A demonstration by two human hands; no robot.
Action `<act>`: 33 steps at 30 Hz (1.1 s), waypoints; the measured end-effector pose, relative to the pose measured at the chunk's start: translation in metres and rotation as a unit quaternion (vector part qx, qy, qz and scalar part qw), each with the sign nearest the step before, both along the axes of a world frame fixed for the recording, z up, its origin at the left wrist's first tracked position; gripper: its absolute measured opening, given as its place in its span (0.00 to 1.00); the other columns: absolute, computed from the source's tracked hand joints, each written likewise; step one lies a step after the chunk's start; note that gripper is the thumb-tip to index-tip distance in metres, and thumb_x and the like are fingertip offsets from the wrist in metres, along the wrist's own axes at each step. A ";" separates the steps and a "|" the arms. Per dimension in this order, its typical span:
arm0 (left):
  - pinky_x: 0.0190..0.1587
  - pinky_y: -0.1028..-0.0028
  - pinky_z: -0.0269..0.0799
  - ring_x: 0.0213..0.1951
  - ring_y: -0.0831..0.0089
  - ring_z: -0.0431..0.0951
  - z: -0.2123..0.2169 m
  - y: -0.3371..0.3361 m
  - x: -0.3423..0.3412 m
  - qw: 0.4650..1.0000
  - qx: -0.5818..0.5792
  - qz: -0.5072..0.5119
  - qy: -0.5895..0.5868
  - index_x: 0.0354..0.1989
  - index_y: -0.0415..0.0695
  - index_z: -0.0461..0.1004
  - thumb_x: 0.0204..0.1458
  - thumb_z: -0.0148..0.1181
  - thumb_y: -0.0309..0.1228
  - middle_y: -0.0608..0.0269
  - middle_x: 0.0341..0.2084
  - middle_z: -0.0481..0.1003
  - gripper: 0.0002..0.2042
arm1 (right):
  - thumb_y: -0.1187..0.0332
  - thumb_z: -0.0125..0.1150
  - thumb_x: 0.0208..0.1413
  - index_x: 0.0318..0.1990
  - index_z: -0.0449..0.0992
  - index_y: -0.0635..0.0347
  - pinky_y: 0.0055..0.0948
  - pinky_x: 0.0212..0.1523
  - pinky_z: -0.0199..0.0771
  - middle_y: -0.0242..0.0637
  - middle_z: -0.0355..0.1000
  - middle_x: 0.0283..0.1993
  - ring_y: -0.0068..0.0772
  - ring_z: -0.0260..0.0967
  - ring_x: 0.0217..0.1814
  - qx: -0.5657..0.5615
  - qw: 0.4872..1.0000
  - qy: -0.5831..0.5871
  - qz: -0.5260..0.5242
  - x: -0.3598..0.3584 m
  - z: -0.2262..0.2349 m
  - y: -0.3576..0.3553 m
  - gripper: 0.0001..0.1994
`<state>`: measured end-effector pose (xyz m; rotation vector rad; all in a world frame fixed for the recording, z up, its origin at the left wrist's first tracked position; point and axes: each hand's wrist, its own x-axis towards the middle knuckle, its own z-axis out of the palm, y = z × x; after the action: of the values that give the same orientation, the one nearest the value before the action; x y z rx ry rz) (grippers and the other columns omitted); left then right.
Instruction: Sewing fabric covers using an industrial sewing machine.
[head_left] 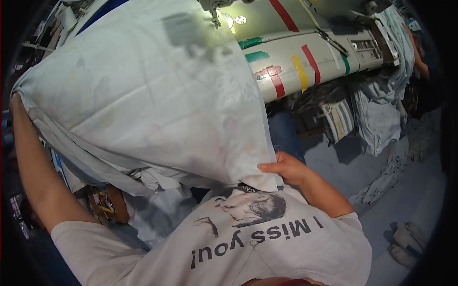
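A wide sheet of pale, almost white fabric (143, 105) is stretched across the sewing machine's bed and hangs down toward my lap. At the far left, my left hand (17, 102) is closed around a bunched part of it; the fingers are partly hidden by the cloth. Close to my chest, my right hand (287, 168) pinches the fabric near its straight right edge, thumb on top. The sewing machine's needle and presser foot area (215, 19) stands at the top, lit, beside the cloth's far right edge. Folds of the fabric droop below its left side.
Coloured tape strips mark the machine bed (265, 93), where a slim dark metal tool (334, 44) lies. Pale fabric (379, 114) hangs off the right end, near another person's arm (416, 50). A wooden drawer (119, 202) with small items sits lower left; a cloth bundle (405, 245) lies lower right.
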<state>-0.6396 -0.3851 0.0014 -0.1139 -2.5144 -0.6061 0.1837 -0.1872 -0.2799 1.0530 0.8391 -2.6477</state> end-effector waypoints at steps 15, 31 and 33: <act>0.52 0.65 0.64 0.52 0.52 0.69 -0.032 0.013 0.010 0.998 0.037 -0.013 -0.043 0.47 0.27 0.69 0.46 0.54 0.58 0.41 0.49 0.69 0.38 | 0.69 0.68 0.41 0.42 0.72 0.64 0.31 0.45 0.66 0.42 0.68 0.42 0.40 0.67 0.46 0.655 0.745 -0.040 -0.119 -0.062 -0.043 0.022 0.19; 0.57 0.69 0.60 0.55 0.55 0.67 -0.040 -0.011 -0.022 0.989 -0.106 0.030 -0.094 0.49 0.26 0.69 0.43 0.53 0.62 0.42 0.53 0.67 0.43 | 0.72 0.65 0.46 0.34 0.80 0.61 0.31 0.48 0.68 0.42 0.75 0.41 0.39 0.73 0.42 0.518 0.840 0.154 -0.040 -0.052 0.003 0.014 0.07; 0.58 0.68 0.58 0.57 0.52 0.66 -0.044 -0.009 -0.035 0.972 -0.207 0.033 -0.105 0.48 0.28 0.71 0.45 0.48 0.64 0.39 0.52 0.68 0.43 | 0.73 0.64 0.48 0.36 0.80 0.64 0.32 0.49 0.67 0.45 0.74 0.44 0.40 0.72 0.45 0.440 0.861 0.256 -0.025 -0.027 0.037 0.013 0.08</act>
<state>-0.6749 -0.3937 -0.0428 -0.1236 -2.8046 -0.0603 0.1566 -0.1744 -0.2434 0.4303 2.2929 -2.6020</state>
